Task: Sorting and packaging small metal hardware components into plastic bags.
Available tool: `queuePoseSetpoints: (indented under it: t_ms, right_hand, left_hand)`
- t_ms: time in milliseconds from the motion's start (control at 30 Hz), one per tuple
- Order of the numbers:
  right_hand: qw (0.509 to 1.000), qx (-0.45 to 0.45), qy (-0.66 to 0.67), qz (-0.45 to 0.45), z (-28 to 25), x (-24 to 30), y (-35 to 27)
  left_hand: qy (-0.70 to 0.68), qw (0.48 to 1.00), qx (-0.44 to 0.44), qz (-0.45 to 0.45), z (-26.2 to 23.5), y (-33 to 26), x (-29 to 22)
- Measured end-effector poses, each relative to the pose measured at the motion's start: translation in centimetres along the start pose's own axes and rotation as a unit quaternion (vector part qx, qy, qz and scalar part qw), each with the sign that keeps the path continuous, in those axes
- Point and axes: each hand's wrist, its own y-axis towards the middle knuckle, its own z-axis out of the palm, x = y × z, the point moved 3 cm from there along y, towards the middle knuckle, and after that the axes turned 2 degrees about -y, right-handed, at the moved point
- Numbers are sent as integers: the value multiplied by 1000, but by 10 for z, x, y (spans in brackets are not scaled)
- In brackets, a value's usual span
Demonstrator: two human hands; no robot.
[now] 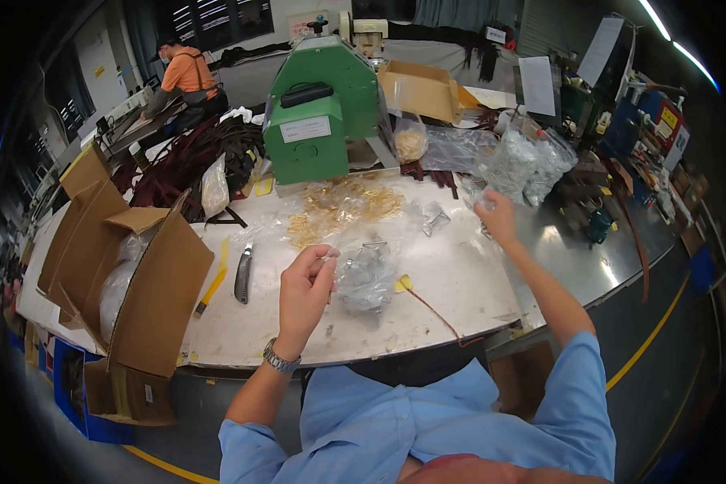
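A clear plastic bag (369,282) with silver metal pieces in it lies on the white bench in front of me. My left hand (305,292) is closed in a pinch at the bag's upper left edge. Farther right, my right hand (498,218) reaches over the bench with its fingers curled. What its fingertips hold, if anything, is too small to make out. Beyond that hand lies a large heap of clear bags with silver pieces (528,165). A few loose silver pieces (434,219) rest between my hands, and gold-coloured metal pieces (339,208) are spread behind the bag.
A green machine (315,113) stands at the back. On the left are an open cardboard box (157,298), a utility knife (244,274) and a yellow-bladed tool (215,278). Dark red strips (177,157) are piled behind. A co-worker in orange (189,77) sits far left.
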Motion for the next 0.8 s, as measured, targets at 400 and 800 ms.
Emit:
queuePoseSetpoints:
  t_ms: [400, 800]
  right_hand:
    - [768, 577, 271, 60, -43, 289, 49]
    - [687, 603, 205, 350, 43, 270, 55]
  left_hand:
    - [-12, 999, -27, 23, 17, 1, -11]
    - [7, 993, -54, 101, 44, -16, -17]
